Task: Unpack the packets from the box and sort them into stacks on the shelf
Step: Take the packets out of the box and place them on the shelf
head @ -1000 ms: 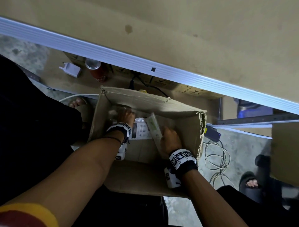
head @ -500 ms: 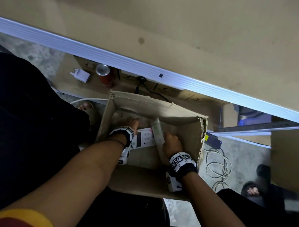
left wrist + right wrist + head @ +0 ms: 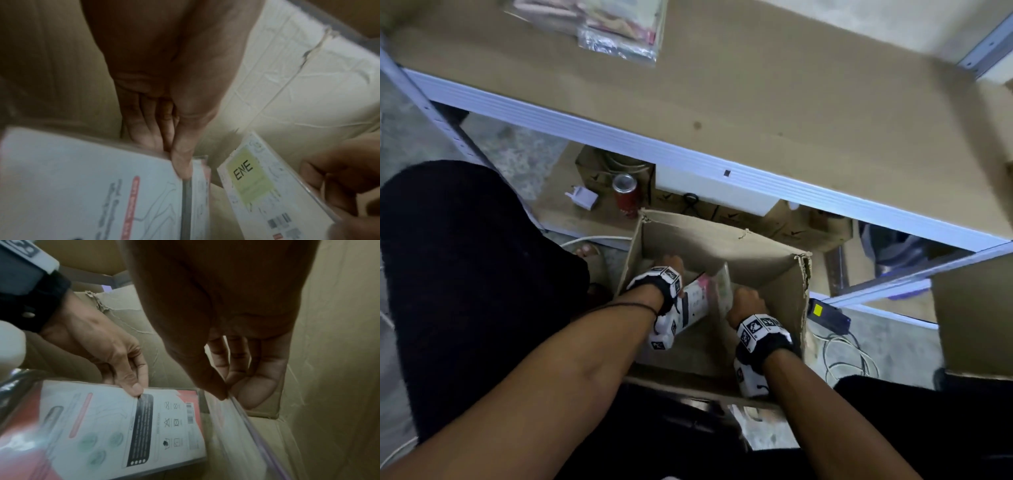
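Inside the box, the left hand pinches a white packet and the right hand a clear one, which should rise edge-up, clear of the walls, toward the shelf stack at eleven o'clock.

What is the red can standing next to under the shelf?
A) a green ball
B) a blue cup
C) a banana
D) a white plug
D: in the head view the red can stands on the floor under the shelf, just beside a small white plug, behind the open cardboard box.
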